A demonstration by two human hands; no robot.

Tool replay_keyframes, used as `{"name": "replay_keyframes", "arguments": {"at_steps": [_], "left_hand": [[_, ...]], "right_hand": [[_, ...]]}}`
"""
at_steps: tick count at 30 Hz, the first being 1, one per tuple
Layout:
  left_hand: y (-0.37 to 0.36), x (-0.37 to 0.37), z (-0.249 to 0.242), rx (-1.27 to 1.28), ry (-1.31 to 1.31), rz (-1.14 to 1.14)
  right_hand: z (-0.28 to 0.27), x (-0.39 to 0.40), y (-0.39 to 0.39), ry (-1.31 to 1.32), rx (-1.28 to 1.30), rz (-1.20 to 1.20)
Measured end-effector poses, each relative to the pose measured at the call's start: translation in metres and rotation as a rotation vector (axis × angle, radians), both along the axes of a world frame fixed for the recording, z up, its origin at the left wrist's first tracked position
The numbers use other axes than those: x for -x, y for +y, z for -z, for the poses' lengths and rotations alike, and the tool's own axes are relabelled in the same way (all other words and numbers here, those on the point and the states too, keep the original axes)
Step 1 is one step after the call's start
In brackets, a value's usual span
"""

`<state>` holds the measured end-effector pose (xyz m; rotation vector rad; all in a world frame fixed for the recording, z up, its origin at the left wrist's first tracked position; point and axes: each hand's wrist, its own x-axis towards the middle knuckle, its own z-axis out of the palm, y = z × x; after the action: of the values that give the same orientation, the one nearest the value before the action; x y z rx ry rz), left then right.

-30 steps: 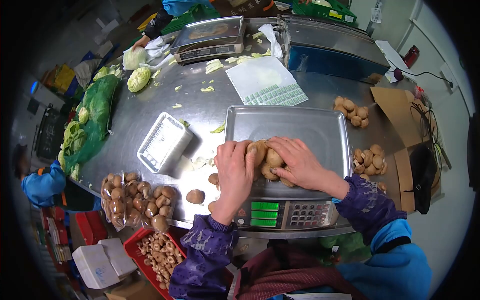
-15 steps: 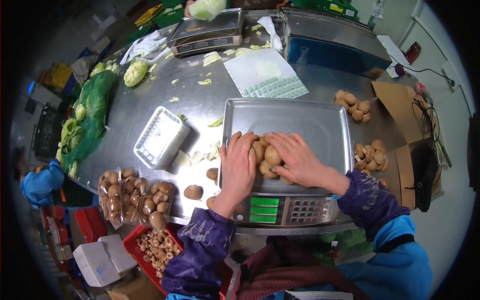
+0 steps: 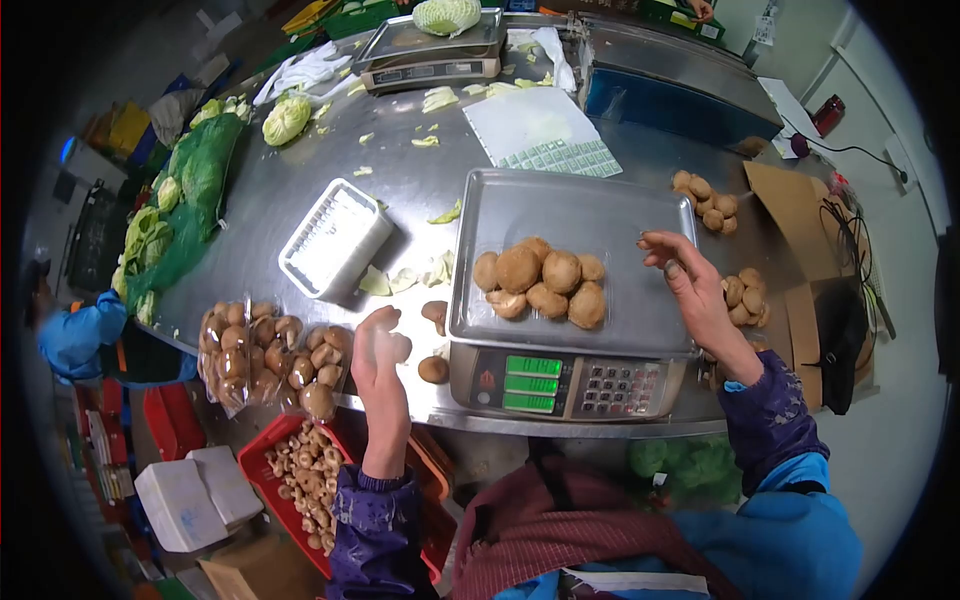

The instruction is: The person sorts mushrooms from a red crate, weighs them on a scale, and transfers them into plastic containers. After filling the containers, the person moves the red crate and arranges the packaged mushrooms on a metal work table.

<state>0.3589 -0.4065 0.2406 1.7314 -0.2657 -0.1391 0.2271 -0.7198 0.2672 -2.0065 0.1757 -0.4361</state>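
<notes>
A small pile of brown mushrooms (image 3: 545, 280) sits on the metal pan (image 3: 600, 215) of a digital scale (image 3: 470, 385), whose green display is lit. My right hand (image 3: 690, 290) is over the pan's right edge, fingers apart and clear of the pile. To the left of the scale, my left hand (image 3: 380, 385) is open with nothing visible in it, slightly blurred. Beside its fingers lie a few loose mushrooms, one of them (image 3: 433, 369) close to the scale's corner. Clear packs of mushrooms (image 3: 265, 355) rest along the table edge farther left.
Behind my left hand is a stack of white trays (image 3: 335, 240). A sheet of green labels (image 3: 560, 155) lies beyond the scale. More mushroom piles (image 3: 708, 202) are at the right. Below the edge is a red crate (image 3: 265, 450). A second scale (image 3: 430, 65) holds a cabbage (image 3: 447, 15).
Both hands have let go of the mushrooms on the pan and moved apart, left hand to the left, right hand to the right. The cabbage now rests on the far scale.
</notes>
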Motion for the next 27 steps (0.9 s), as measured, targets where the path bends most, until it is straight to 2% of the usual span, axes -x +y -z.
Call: {"name": "replay_keyframes", "arguments": {"at_steps": [2, 5, 10, 13, 14, 16, 19, 21, 23, 24, 25, 26, 27], "left_hand": [[0.004, 0.011, 0.003, 0.019, 0.033, -0.063], [0.010, 0.020, 0.015, -0.032, 0.015, -0.011], [0.027, 0.038, 0.019, -0.092, 0.008, -0.052], [0.053, 0.053, 0.036, -0.149, 0.094, -0.082], [0.062, 0.060, 0.043, -0.072, 0.147, -0.117], [0.088, 0.075, 0.065, 0.080, 0.227, -0.137], [0.124, 0.107, 0.085, 0.036, 0.283, -0.212], [0.163, 0.137, 0.113, 0.079, 0.369, -0.247], [0.198, 0.161, 0.126, 0.133, 0.495, -0.314], [0.222, 0.172, 0.138, 0.142, 0.502, -0.374], [0.242, 0.179, 0.148, 0.156, 0.513, -0.413], [0.264, 0.185, 0.159, 0.113, 0.476, -0.477], [0.286, 0.187, 0.156, 0.085, 0.524, -0.538]], "right_hand": [[0.002, 0.007, 0.004, -0.011, -0.009, 0.029], [0.006, 0.011, 0.005, 0.027, 0.023, 0.032], [0.002, 0.014, 0.012, -0.002, 0.032, -0.009], [0.000, 0.014, 0.026, -0.016, -0.011, -0.022], [0.000, 0.016, 0.035, -0.020, -0.004, -0.006], [-0.003, 0.018, 0.055, 0.026, 0.013, -0.007], [0.011, 0.027, 0.092, 0.180, 0.035, -0.117], [0.019, 0.027, 0.134, 0.165, 0.229, -0.219], [0.041, 0.033, 0.166, 0.343, 0.166, -0.299], [0.038, 0.033, 0.196, 0.361, 0.174, -0.360], [0.049, 0.036, 0.217, 0.265, 0.193, -0.416], [0.053, 0.040, 0.233, 0.405, 0.236, -0.452], [0.055, 0.041, 0.252, 0.436, 0.240, -0.486]]}}
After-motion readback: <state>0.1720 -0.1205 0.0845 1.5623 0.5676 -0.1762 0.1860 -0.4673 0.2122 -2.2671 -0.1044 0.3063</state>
